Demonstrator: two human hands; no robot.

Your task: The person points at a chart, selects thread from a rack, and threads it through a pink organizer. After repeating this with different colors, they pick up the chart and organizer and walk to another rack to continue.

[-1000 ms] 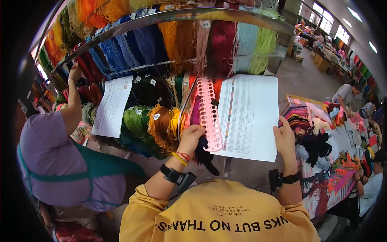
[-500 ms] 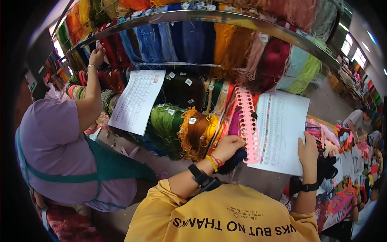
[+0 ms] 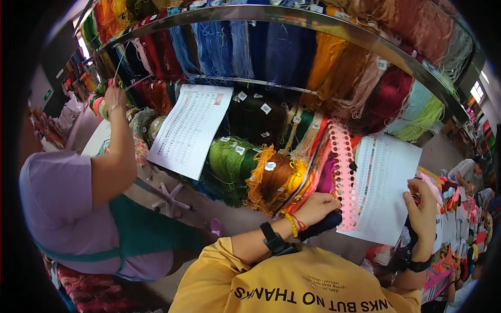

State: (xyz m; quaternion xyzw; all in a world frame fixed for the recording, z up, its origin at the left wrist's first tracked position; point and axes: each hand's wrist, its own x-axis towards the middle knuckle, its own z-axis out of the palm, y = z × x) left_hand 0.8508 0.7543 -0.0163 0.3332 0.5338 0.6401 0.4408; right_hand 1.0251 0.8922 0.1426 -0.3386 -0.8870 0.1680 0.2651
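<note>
The person in the yellow shirt (image 3: pixel 308 289) reaches up from the lower edge with both forearms. The left hand (image 3: pixel 318 207), wearing a black wristwatch (image 3: pixel 272 239) and bead bracelets, is closed in a grip around the lower end of a pink perforated card (image 3: pixel 345 180) threaded with bundled coloured yarn strands (image 3: pixel 313 167); a dark blue-black tuft hangs out beneath the fist at about 5 o'clock from it. The right hand (image 3: pixel 424 211), also with a dark band at the wrist, pinches the right edge of a white printed sheet (image 3: pixel 383 190) between thumb and fingers, holding it flat just beside the pink card, the card overlapping the sheet's left margin. These things sit at about 3 o'clock from the middle of the view. Directly at 9 o'clock from the left hand lies an orange and brown skein (image 3: pixel 271 177), and further on a green skein (image 3: pixel 229 159), both with small white tags. Above, a curved metal rail (image 3: pixel 313 23) carries hanging skeins of blue, orange, red, pale green and tan yarn across the 12 o'clock area. At 9 o'clock another person in a lilac shirt (image 3: pixel 62 208) and green apron raises a hand (image 3: pixel 116 96) to the hung yarn at 10 o'clock, its fingers closed on strands; a second white printed sheet (image 3: pixel 190 130) hangs beside that arm. At 3 o'clock, far off, a tabletop (image 3: pixel 467 229) holds bright yarn scraps, with other people near it.
</note>
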